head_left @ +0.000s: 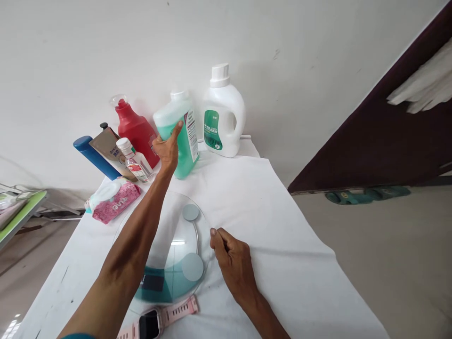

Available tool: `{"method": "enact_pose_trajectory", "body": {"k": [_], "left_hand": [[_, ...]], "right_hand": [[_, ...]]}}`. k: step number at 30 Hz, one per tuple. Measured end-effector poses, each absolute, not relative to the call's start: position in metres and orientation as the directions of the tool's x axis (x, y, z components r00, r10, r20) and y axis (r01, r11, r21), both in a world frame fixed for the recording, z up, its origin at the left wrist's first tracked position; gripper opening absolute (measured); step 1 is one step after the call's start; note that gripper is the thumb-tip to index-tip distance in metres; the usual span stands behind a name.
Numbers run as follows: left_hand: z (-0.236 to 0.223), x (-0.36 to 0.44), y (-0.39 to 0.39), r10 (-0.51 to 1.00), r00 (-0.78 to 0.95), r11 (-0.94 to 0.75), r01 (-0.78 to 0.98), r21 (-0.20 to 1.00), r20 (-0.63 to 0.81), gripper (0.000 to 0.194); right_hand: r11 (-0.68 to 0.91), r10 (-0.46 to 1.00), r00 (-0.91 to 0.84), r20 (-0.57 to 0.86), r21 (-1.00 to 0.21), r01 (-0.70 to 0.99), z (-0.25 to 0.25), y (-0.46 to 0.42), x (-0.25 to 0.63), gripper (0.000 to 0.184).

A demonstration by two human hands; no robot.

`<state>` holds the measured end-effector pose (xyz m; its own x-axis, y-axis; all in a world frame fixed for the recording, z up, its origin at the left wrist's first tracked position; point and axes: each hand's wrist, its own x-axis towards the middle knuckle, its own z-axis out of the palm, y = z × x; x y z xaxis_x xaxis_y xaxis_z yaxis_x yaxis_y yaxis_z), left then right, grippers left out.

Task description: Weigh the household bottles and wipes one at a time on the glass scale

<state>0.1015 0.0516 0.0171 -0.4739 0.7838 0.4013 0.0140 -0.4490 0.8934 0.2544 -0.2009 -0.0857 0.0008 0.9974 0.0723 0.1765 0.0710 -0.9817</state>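
Note:
At the back of the white-covered table, my left hand (167,149) grips a bottle of green liquid (189,157), its thumb lying along the near side. The bottle is translucent with a white cap and leans slightly; its grip area is partly hidden by the hand. My right hand (233,259) is closed in a fist at the right edge of a round glass bathroom scale (192,235), with no object showing in it. My left forearm covers part of the scale. A pink smartwatch (150,325) lies in front of the scale.
Right of the green bottle stands a white detergent jug (226,122). On the left are a red bottle (136,132), a small clear bottle (136,162), a tan tube (111,148), a blue bottle (95,155) and a pink wipes pack (116,200). Slippers (367,194) lie on the floor.

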Motion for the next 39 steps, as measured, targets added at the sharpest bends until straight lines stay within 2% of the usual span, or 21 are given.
{"method": "enact_pose_trajectory", "body": {"k": [3,6,12,20,29,35,39], "left_hand": [[0.026,0.09,0.035,0.758,-0.512,-0.438,0.059,0.897,0.404,0.052],[0.042,0.079,0.006,0.774,-0.472,-0.44,0.079,0.895,0.422,0.051],[0.075,0.051,-0.086,0.786,-0.483,-0.424,0.032,0.905,0.386,0.06],[0.067,0.025,-0.198,0.768,-0.556,-0.402,-0.031,0.915,0.318,0.063],[0.045,0.027,-0.222,0.743,-0.615,-0.365,-0.043,0.93,0.264,0.06],[0.032,0.034,-0.229,0.728,-0.608,-0.367,0.045,0.929,0.317,0.053],[0.028,0.032,-0.239,0.766,-0.518,-0.356,0.15,0.922,0.38,0.055]], "right_hand": [[0.071,0.997,0.003,0.073,-0.981,0.182,-0.085,-0.201,0.254,0.051],[0.058,0.998,0.008,0.061,-0.982,0.18,-0.084,-0.202,0.255,0.052],[0.057,0.998,0.005,0.059,-0.976,0.209,-0.082,-0.204,0.255,0.053],[0.097,0.994,0.016,0.105,-0.959,0.267,-0.081,-0.205,0.252,0.053],[0.1,0.994,0.004,0.106,-0.953,0.285,-0.08,-0.207,0.251,0.053],[0.089,0.995,0.007,0.096,-0.95,0.299,-0.077,-0.208,0.25,0.052],[0.068,0.997,0.018,0.077,-0.95,0.305,-0.075,-0.21,0.25,0.05]]}}
